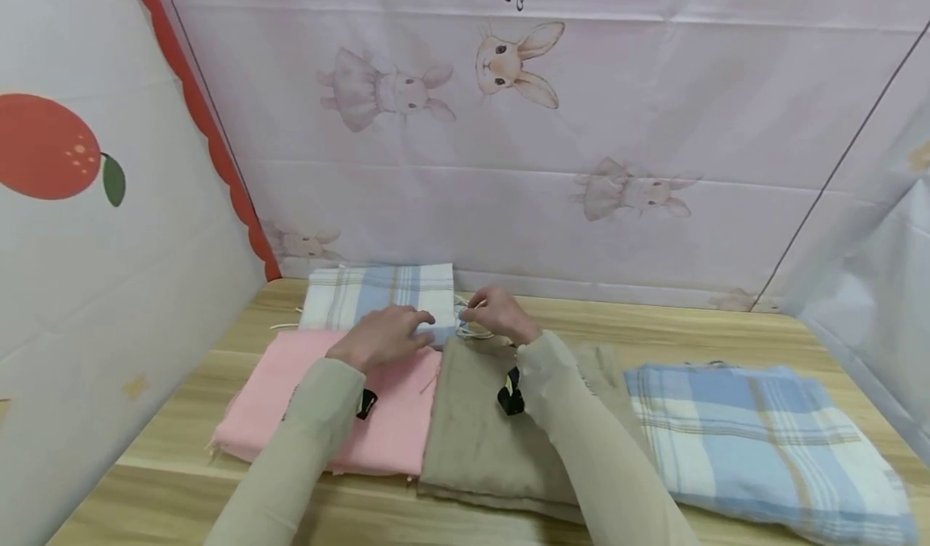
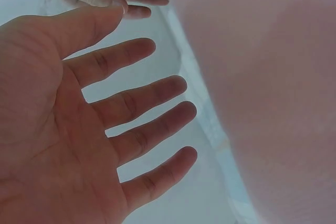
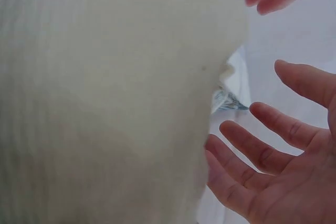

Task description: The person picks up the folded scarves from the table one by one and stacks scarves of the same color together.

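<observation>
My left hand [image 1: 388, 334] hovers over the back of a folded pink cloth [image 1: 283, 392], near the front edge of a folded blue-and-white plaid cloth [image 1: 385, 286]. Its fingers [image 2: 152, 93] are spread and hold nothing in the left wrist view. My right hand [image 1: 501, 313] is behind a folded khaki cloth [image 1: 487, 425], its fingertips close to white cords [image 1: 474, 334] at the plaid cloth's right side. Thumb and fingers stand apart in the right wrist view, beside the khaki cloth [image 3: 115, 93], with a white-and-blue piece of fabric [image 3: 233, 85] beyond.
Another folded blue-and-white plaid cloth [image 1: 748, 433] lies at the right of the wooden table [image 1: 676, 325]. A wall covering with rabbit prints [image 1: 450, 207] rises at the table's back edge. White panels stand on both sides, the left one [image 1: 123, 287] with a red scalloped border.
</observation>
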`<state>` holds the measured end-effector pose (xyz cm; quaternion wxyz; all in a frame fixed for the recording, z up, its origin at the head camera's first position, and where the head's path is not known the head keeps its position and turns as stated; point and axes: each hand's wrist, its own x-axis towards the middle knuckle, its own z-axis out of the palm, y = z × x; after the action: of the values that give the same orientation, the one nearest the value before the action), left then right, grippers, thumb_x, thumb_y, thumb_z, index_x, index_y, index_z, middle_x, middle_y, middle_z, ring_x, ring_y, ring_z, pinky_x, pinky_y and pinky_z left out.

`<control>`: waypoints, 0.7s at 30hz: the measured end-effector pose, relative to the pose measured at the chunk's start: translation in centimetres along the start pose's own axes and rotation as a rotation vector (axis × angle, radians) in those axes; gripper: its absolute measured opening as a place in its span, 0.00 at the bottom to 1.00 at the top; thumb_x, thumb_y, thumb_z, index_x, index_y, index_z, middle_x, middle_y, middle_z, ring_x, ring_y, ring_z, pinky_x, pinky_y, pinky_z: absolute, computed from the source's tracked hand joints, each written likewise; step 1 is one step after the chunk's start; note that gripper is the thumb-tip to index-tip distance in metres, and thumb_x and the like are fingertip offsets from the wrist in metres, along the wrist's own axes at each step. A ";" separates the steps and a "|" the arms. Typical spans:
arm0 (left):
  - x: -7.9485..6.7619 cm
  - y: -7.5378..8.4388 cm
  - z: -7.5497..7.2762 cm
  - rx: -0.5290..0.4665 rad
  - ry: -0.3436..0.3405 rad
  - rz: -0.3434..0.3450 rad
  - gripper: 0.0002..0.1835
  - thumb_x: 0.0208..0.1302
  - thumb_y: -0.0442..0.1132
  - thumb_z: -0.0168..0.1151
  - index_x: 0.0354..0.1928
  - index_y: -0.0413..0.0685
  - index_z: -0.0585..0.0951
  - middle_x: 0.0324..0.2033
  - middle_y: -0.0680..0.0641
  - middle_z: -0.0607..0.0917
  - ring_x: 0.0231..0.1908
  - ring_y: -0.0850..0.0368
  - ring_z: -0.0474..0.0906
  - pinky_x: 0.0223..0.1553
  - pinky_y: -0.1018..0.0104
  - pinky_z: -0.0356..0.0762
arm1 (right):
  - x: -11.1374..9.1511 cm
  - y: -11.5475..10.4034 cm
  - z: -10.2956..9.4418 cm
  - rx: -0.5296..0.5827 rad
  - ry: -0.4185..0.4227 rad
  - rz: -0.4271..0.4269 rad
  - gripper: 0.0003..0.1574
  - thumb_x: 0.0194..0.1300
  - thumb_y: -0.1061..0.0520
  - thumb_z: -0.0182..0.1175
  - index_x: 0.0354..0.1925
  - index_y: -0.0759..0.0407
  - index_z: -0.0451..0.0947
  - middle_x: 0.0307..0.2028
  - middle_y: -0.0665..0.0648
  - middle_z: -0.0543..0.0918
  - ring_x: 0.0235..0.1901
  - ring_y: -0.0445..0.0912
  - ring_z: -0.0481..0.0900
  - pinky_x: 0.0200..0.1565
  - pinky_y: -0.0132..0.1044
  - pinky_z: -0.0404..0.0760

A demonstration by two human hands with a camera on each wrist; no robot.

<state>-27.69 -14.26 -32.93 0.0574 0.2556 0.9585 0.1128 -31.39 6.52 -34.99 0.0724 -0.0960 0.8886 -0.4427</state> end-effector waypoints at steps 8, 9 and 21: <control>-0.5 -1.8 -0.2 -0.016 0.008 -0.024 0.21 0.77 0.43 0.54 0.64 0.38 0.78 0.60 0.37 0.80 0.61 0.38 0.75 0.61 0.42 0.71 | 0.4 0.3 0.6 0.006 -0.017 0.001 0.21 0.69 0.56 0.62 0.52 0.73 0.79 0.55 0.69 0.79 0.52 0.58 0.78 0.49 0.46 0.79; -0.5 -2.0 -0.2 -0.018 0.015 -0.020 0.21 0.77 0.42 0.54 0.64 0.37 0.78 0.59 0.37 0.81 0.61 0.38 0.75 0.61 0.41 0.71 | 0.4 0.4 0.6 0.012 -0.019 0.003 0.21 0.69 0.57 0.62 0.52 0.73 0.79 0.55 0.69 0.79 0.52 0.58 0.78 0.49 0.46 0.79; -0.7 -3.8 -0.1 -0.080 0.019 -0.059 0.22 0.76 0.43 0.54 0.65 0.37 0.77 0.61 0.36 0.79 0.63 0.36 0.73 0.63 0.39 0.67 | 0.7 0.3 1.4 0.059 -0.056 0.087 0.26 0.71 0.55 0.61 0.60 0.71 0.74 0.60 0.67 0.76 0.54 0.56 0.77 0.54 0.50 0.79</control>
<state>-28.91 -17.79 -33.76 0.0618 0.2238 0.9607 0.1519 -31.84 5.44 -36.05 0.1193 -0.0673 0.8761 -0.4622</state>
